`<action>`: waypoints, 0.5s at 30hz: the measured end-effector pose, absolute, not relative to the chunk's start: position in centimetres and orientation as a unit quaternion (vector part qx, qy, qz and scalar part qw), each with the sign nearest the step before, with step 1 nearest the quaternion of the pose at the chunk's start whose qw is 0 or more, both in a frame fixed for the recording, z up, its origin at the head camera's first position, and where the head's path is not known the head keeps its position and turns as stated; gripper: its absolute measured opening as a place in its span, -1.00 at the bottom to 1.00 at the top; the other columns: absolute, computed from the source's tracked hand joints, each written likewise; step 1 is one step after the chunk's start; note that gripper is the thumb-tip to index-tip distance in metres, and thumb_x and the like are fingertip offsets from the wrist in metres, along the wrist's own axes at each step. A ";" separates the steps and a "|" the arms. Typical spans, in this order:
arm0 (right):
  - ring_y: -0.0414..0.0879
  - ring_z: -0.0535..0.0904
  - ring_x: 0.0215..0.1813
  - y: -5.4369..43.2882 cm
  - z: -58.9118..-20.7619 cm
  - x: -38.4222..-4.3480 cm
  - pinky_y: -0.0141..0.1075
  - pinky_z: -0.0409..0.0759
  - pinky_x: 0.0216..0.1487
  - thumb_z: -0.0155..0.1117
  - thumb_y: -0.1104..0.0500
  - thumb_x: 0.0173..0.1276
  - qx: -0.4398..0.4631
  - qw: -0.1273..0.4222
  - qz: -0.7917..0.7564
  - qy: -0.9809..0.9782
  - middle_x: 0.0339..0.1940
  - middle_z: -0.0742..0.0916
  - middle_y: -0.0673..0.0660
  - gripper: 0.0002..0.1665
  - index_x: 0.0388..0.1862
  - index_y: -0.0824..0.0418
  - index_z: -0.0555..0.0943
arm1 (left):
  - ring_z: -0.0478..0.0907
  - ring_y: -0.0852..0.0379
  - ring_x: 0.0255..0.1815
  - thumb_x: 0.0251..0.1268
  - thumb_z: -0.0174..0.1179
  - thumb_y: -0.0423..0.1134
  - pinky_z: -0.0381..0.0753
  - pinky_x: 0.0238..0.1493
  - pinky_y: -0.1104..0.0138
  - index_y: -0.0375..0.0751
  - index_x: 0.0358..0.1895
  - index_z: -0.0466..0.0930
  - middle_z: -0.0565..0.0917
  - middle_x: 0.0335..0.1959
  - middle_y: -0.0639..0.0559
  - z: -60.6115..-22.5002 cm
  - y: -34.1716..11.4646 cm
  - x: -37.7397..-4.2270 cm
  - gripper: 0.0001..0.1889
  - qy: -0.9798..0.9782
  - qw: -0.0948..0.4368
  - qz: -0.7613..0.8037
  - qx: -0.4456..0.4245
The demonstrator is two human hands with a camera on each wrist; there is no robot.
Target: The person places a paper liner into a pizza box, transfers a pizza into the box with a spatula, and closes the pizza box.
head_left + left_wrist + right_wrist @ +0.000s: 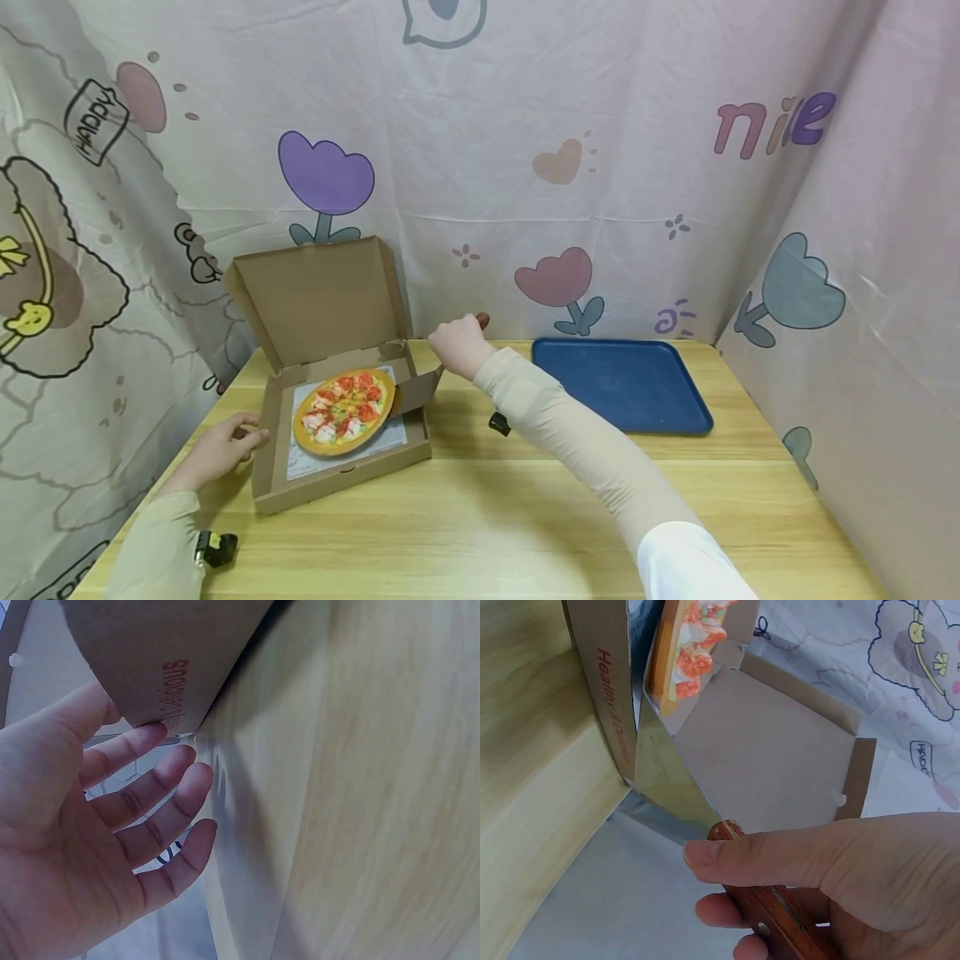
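Pizza [343, 412] in the box [318, 304] left of the frame's centre, probably light and stiff, best taken from underneath on the spatula [667, 776] gripped by its handle [774, 922] in the right hand [461, 346], with left hand [219, 452] loosely spread at the box's edge.

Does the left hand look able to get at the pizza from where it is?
Probably yes: the lid stands open, and only the low side wall seems to lie between the left hand and the pizza.
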State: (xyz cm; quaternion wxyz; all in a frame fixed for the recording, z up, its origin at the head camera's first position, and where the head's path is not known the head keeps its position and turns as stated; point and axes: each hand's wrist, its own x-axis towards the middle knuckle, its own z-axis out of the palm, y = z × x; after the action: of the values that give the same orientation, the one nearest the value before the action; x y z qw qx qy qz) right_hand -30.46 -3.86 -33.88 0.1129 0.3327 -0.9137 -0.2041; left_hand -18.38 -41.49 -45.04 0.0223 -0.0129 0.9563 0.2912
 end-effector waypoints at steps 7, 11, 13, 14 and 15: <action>-0.23 0.30 -0.55 -3.5 -33.5 -30.4 -0.26 0.39 -0.46 0.14 0.27 0.36 0.332 0.120 -0.204 -0.913 -0.59 0.65 -0.11 -0.72 -0.46 -0.02 0.70 | 0.64 0.03 -0.35 0.48 0.04 -0.12 0.53 -0.36 0.25 -0.58 0.21 0.31 0.64 -0.15 -0.44 -45.2 -41.6 -18.5 -0.47 0.956 0.020 0.292 -0.013; -0.22 0.34 -0.56 -3.2 -33.4 -30.3 -0.26 0.51 -0.42 0.17 0.26 0.34 0.334 0.125 -0.201 -0.912 -0.55 0.71 -0.10 -0.73 -0.46 -0.02 0.70 | 0.63 0.03 -0.36 0.47 0.04 -0.12 0.53 -0.37 0.25 -0.58 0.20 0.32 0.65 -0.17 -0.43 -45.1 -41.4 -18.4 -0.48 0.957 0.018 0.290 -0.012; -0.22 0.36 -0.52 -3.1 -33.2 -30.1 -0.25 0.56 -0.34 0.16 0.26 0.37 0.332 0.116 -0.203 -0.914 -0.46 0.75 -0.10 -0.74 -0.39 -0.02 0.73 | 0.63 0.03 -0.36 0.47 0.04 -0.12 0.53 -0.38 0.26 -0.58 0.19 0.32 0.65 -0.17 -0.42 -45.1 -41.4 -18.4 -0.48 0.957 0.017 0.289 -0.012; -0.21 0.35 -0.53 -3.0 -33.1 -30.0 -0.24 0.56 -0.35 0.16 0.26 0.36 0.333 0.118 -0.201 -0.914 -0.47 0.75 -0.09 -0.74 -0.40 -0.02 0.73 | 0.63 0.03 -0.36 0.47 0.04 -0.12 0.52 -0.38 0.26 -0.58 0.19 0.32 0.65 -0.17 -0.43 -45.1 -41.4 -18.4 -0.48 0.957 0.017 0.289 -0.012; -0.21 0.35 -0.53 -3.0 -33.1 -30.0 -0.23 0.55 -0.36 0.17 0.26 0.36 0.333 0.118 -0.201 -0.914 -0.47 0.75 -0.09 -0.74 -0.40 -0.02 0.73 | 0.64 0.03 -0.36 0.48 0.04 -0.12 0.53 -0.38 0.26 -0.58 0.19 0.32 0.65 -0.17 -0.43 -45.1 -41.4 -18.4 -0.48 0.957 0.018 0.289 -0.013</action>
State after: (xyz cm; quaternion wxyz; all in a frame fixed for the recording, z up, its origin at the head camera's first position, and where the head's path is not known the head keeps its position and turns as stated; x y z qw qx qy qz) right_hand -30.03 -3.00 -33.13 0.1176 0.3328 -0.9137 -0.2015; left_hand -18.44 -41.41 -45.13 0.0179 -0.0130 0.9570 0.2892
